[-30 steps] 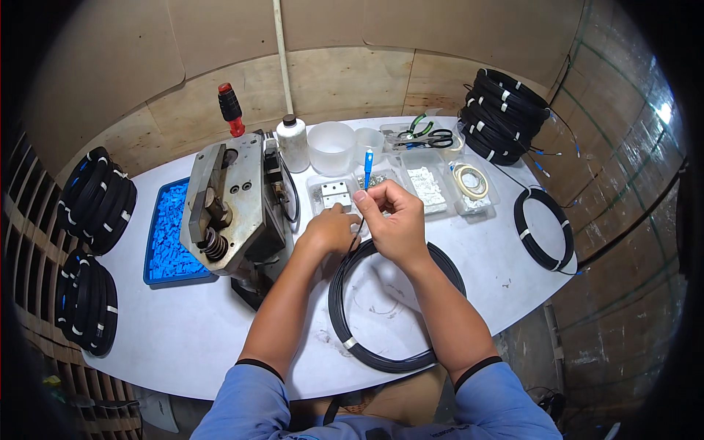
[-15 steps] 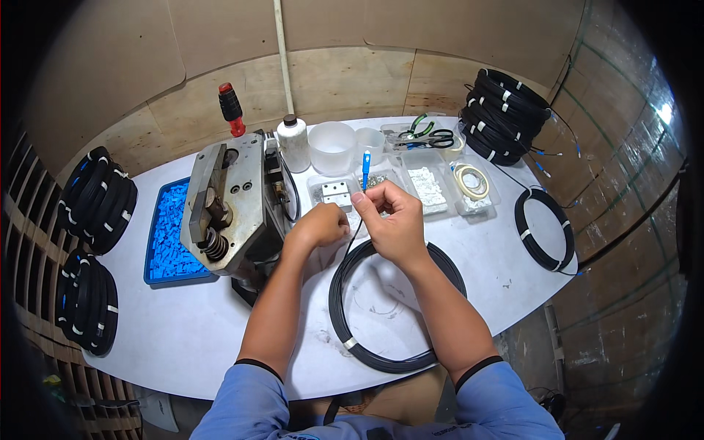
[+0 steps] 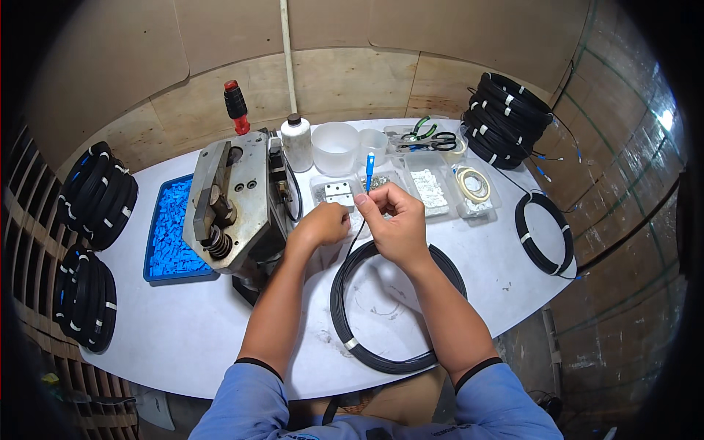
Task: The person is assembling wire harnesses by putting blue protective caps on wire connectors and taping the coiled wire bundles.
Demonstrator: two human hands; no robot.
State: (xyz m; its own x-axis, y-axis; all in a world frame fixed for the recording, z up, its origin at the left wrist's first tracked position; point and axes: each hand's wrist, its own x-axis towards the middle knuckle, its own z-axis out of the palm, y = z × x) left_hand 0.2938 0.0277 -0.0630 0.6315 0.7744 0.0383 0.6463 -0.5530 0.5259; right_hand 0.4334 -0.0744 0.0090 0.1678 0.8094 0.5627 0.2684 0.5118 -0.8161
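In my right hand (image 3: 400,224), thumb and fingers pinch a black cable just below its blue fiber connector (image 3: 369,170), which points up and away from me. The cable runs down from the pinch to a black cable coil (image 3: 356,345) lying flat below my hands, with a white tie round it. My left hand (image 3: 323,224) is closed, its fingers curled beside the near edge of a clear tray holding a white block with dark holes (image 3: 338,193). Its fingertips are hidden, so whatever they hold does not show.
At left stand a metal press (image 3: 246,191) and a blue tray of small blue parts (image 3: 150,265). Behind my hands are a white bottle (image 3: 296,147), a translucent tub (image 3: 335,150), scissors (image 3: 433,141) and a tape roll (image 3: 472,184). Cable coils (image 3: 506,121) are stacked at far right.
The view has shifted slightly. Both hands keep nearly the same pose, and the blue connector is still pinched in my right hand.
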